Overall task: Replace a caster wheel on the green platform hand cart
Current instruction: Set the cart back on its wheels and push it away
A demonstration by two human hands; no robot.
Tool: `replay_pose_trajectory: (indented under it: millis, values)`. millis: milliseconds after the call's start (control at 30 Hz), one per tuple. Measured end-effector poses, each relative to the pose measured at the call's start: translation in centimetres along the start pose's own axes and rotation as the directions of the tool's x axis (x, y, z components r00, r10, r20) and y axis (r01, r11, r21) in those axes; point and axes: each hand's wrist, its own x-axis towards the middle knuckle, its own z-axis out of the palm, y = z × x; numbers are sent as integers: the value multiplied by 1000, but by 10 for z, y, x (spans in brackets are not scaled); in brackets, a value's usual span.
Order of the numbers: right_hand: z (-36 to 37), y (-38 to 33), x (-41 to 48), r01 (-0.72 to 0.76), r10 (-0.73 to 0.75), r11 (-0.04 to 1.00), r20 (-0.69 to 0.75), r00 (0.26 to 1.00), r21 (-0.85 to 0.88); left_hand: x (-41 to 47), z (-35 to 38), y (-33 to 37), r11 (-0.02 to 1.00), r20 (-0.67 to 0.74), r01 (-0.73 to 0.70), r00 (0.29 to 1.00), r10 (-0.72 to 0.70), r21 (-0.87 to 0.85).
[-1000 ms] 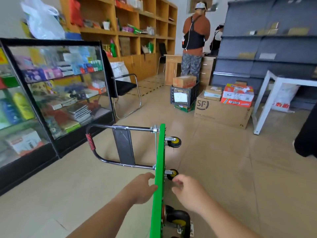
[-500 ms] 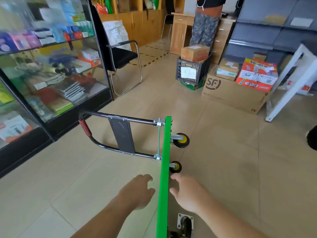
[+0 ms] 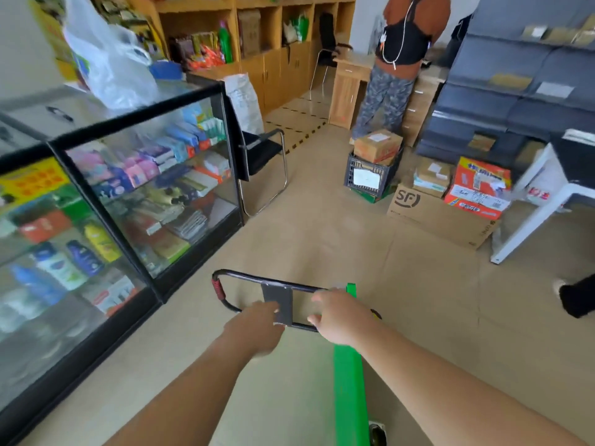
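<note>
Just ahead of the fingers (image 3: 322,297) of the right hand (image 3: 343,318) is the black tube handle (image 3: 244,279) of the green platform cart (image 3: 350,391). That is the change. A second ago both hands flanked the deck's upper edge close to the small casters. They have since gone forward, and the right hand has crossed over the green edge to the handle side. Its fingers are spread wide and straight and hold nothing. The left hand (image 3: 254,329) has its fingertips at the grey plate (image 3: 277,300) between the handle tubes. Blur and the back of the hand hide whether they touch it, press it or curl round anything. The cart stands on its long edge on the floor (image 3: 322,239), seen edge-on as a green strip running back from under the right hand toward the wearer. One caster (image 3: 377,433) just shows well behind the fingers, beside the right forearm. The view has also swung upward, so the wheel side is mostly out of frame. I judge the wheel work has not begun. No tool or spare caster is visible, and the reach looks like taking hold of the frame to steady or reposition the cart first.
</note>
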Motion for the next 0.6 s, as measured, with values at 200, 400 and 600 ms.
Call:
replay_pose_trajectory:
  millis: [200,400,600]
  values:
    - [-75,-117,40,43,-40,998,-90,995,34,-23,-143,-59,998,-105,17,994,-11,57]
    - [-91,-191,69,103,-101,994,-88,991,22,-36,-203,-110,996,-171,63,984,-51,67]
    - [-112,-214,97,135,-126,989,-124,984,66,-34,-235,-125,992,-157,89,985,-75,85]
